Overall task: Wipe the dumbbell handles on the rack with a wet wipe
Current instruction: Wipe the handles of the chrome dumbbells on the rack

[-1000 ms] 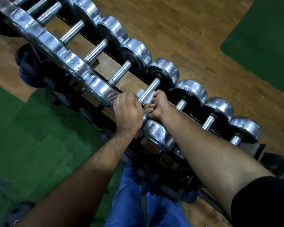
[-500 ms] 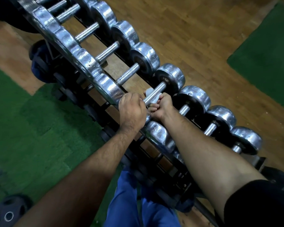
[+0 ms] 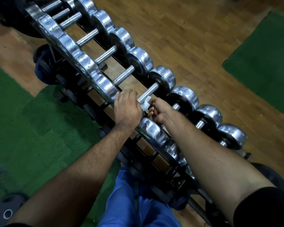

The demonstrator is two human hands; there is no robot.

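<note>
Green matting (image 3: 31, 128) lies nearest. Above it, the left hand (image 3: 127, 109) is clamped on the near end of a knurled steel dumbbell handle (image 3: 147, 94) on the black rack (image 3: 179, 176); the right hand (image 3: 157, 112) pinches a white wet wipe (image 3: 146, 104) against it. Next, a stroke toward the far head seems needed.

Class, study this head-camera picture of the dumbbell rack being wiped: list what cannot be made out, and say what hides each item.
1. Head view: near end of the chrome dumbbell handle is covered by the left hand.
2. Most of the white wet wipe is hidden between that hand and the right hand.
3. The black metal rack has its lower tiers in shadow, blocked by both forearms.
4. The grey weight plate is cut off by the bottom-left edge.
</note>
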